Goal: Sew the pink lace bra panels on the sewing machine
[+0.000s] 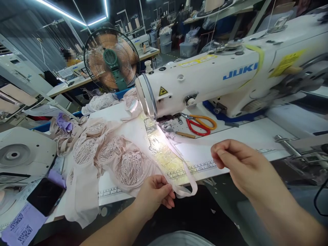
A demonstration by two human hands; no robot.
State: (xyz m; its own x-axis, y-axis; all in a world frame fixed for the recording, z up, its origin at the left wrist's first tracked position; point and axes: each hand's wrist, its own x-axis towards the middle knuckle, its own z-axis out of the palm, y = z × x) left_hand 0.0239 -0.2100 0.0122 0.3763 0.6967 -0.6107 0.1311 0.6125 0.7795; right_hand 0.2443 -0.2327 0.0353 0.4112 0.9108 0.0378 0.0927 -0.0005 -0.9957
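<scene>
A beige lace bra (132,167) lies at the front edge of the sewing table. My left hand (155,193) is closed with thumb and fingers on its edge, where a pale narrow strap (192,179) loops out. That strap curves round and runs up to the needle area of a white JUKI sewing machine (179,87), under a bright lamp. To the right, my right hand (238,164) is raised off the front edge of the table, apart from the strap. Its fingers are pinched together; whatever is between them, if anything, cannot be made out.
Red-handled scissors (198,128) and orange-handled ones (207,120) lie beside the machine head. More lace bras (85,150) are heaped at left, near a black phone (46,195). A ruler tape (205,167) lines the front edge. Behind stands a large fan (111,58).
</scene>
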